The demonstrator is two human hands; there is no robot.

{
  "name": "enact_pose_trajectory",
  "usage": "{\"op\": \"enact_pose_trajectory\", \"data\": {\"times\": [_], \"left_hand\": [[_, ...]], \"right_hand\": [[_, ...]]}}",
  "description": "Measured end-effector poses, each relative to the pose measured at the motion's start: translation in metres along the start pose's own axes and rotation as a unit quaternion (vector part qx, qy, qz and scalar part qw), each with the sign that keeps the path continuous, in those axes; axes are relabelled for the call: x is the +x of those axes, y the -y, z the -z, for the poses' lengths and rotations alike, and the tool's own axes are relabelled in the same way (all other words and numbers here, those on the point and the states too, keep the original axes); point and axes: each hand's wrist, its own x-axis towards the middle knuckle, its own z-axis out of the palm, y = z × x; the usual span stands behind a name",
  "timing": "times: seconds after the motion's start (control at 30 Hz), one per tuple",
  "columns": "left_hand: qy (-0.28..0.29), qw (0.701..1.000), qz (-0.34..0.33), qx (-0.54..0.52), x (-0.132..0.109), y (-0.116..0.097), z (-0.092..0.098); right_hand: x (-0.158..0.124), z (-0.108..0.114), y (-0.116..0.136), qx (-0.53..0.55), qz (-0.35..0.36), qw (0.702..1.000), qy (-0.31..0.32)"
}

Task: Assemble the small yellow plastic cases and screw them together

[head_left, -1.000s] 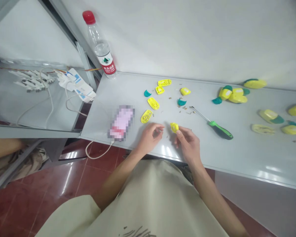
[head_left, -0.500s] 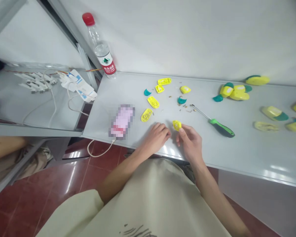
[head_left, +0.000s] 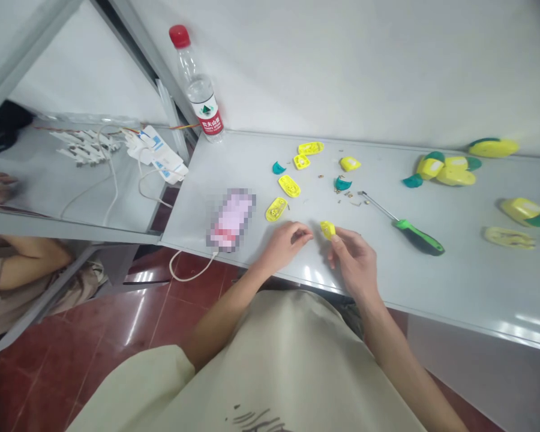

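My right hand (head_left: 354, 261) pinches a small yellow plastic casing piece (head_left: 327, 229) between thumb and fingers, above the table's front part. Just left of it, my left hand (head_left: 288, 245) has thumb and fingertips drawn together in a pinch; anything between them is too small to make out. The two hands are apart. Beyond them lie yellow shell halves (head_left: 289, 186), another yellow shell (head_left: 276, 209) near my left hand, and teal caps (head_left: 343, 183). Small screws and metal bits (head_left: 348, 194) are scattered beside one cap. A green-and-black screwdriver (head_left: 417, 236) rests to the right of my right hand.
Yellow-and-teal assembled cases (head_left: 450, 168) sit at the back right, others farther right. A phone (head_left: 231, 219) with a white cable lies at left, its screen blurred. A water bottle (head_left: 209, 114) stands at the back left corner. Another person's arm (head_left: 36, 258) shows at far left.
My left hand's curled fingers have extended into a pinch. The yellow piece in my right hand has tilted slightly. The whole view has shifted, so the table's things appear farther right.
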Motion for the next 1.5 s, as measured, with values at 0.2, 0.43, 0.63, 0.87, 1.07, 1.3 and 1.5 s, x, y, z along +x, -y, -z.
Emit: {"op": "enact_pose_trajectory", "data": {"times": [0.2, 0.43, 0.63, 0.87, 1.07, 1.3, 1.5], "left_hand": [[-0.071, 0.996, -0.041, -0.019, -0.004, 0.003, -0.003], [-0.081, 0.994, -0.011, -0.067, -0.007, 0.002, 0.006], [-0.067, 0.997, -0.02, -0.018, -0.011, 0.002, 0.015], [0.168, 0.952, -0.199, 0.161, 0.014, -0.02, -0.017], [0.201, 0.91, -0.271, 0.24, 0.03, -0.018, -0.026], [0.201, 0.915, -0.276, 0.213, 0.024, -0.021, -0.026], [0.154, 0.978, -0.141, 0.029, 0.012, -0.017, -0.008]], "right_hand": [[0.002, -0.003, 0.002, 0.024, -0.01, 1.0, -0.018], [0.009, 0.02, 0.005, 0.177, -0.05, 0.982, -0.051], [0.01, 0.05, 0.005, 0.212, -0.028, 0.976, -0.046], [0.013, 0.057, -0.013, 0.21, -0.009, 0.977, -0.043], [0.012, 0.058, -0.015, 0.214, 0.002, 0.976, -0.027], [0.012, 0.056, -0.015, 0.221, 0.005, 0.975, -0.035], [0.01, 0.054, -0.012, 0.176, 0.003, 0.984, -0.021]]}}
